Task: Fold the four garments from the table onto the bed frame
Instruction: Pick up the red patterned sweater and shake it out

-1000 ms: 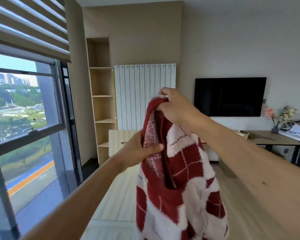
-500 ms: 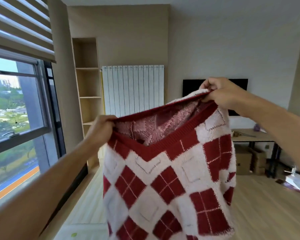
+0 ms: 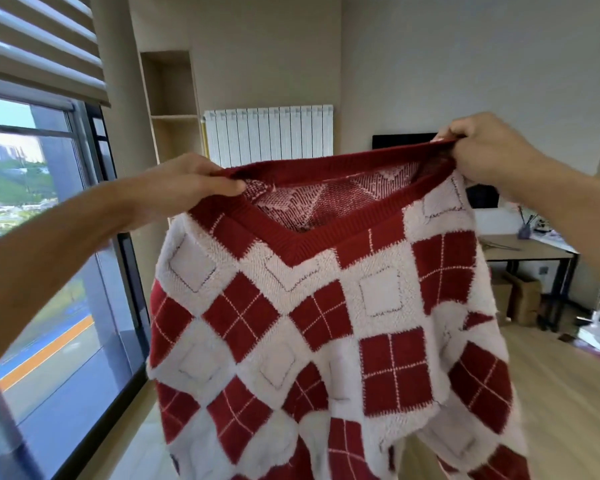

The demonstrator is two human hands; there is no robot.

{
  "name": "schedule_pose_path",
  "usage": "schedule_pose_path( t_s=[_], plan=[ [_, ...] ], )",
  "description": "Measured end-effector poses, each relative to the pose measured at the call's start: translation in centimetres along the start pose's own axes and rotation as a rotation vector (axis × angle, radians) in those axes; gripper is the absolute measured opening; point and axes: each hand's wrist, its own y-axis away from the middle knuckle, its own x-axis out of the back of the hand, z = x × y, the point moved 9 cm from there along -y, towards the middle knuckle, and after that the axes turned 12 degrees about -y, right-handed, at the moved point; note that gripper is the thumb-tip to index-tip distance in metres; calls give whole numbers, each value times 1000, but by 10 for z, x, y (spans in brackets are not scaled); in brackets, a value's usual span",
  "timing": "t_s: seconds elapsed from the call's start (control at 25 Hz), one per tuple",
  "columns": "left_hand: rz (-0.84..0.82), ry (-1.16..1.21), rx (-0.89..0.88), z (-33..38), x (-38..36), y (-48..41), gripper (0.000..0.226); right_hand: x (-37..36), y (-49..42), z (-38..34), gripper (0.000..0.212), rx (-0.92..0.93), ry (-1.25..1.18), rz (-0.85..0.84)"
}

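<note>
A red and white argyle V-neck sweater (image 3: 329, 327) hangs spread out in front of me, front side facing me. My left hand (image 3: 184, 187) pinches the left end of its red collar at shoulder level. At the right end of the collar, a little higher, my right hand (image 3: 482, 147) grips the knit. The body of the sweater hangs down past the bottom of the view. The bed frame and the other garments are hidden behind it.
A large window (image 3: 42, 271) with a blind fills the left side. A white radiator (image 3: 267, 133) and a wooden shelf niche (image 3: 174, 109) stand at the far wall. A desk (image 3: 530, 251) with cardboard boxes (image 3: 520, 296) under it stands at the right, on wooden floor (image 3: 568, 393).
My hands have moved apart and pulled the bunched sweater open by its collar, so that it hangs flat and wide. The view has swung to the left and closer.
</note>
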Motion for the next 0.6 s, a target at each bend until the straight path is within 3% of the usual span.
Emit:
schedule_pose_path(
  t_s=[0.12, 0.28, 0.36, 0.44, 0.52, 0.6],
  plan=[
    [-16, 137, 25, -26, -15, -4, 33, -32, 11, 12, 25, -114, -255, -81],
    [48, 642, 206, -64, -54, -8, 19, -64, 21, 6, 32, -51, -360, -191],
    [-64, 660, 234, -67, -82, -4, 27, -75, 21, -1, 29, 16, -332, -234],
    [-307, 599, 199, -59, -112, 4, 53, -83, 20, -10, 28, 90, -277, -256],
    [-525, 498, 98, -47, -136, 14, 59, -93, 21, -17, 31, 146, -210, -281],
    [-525, 452, 46, -47, -143, 13, 52, -97, 23, -23, 29, 206, -129, -282]
  ],
)
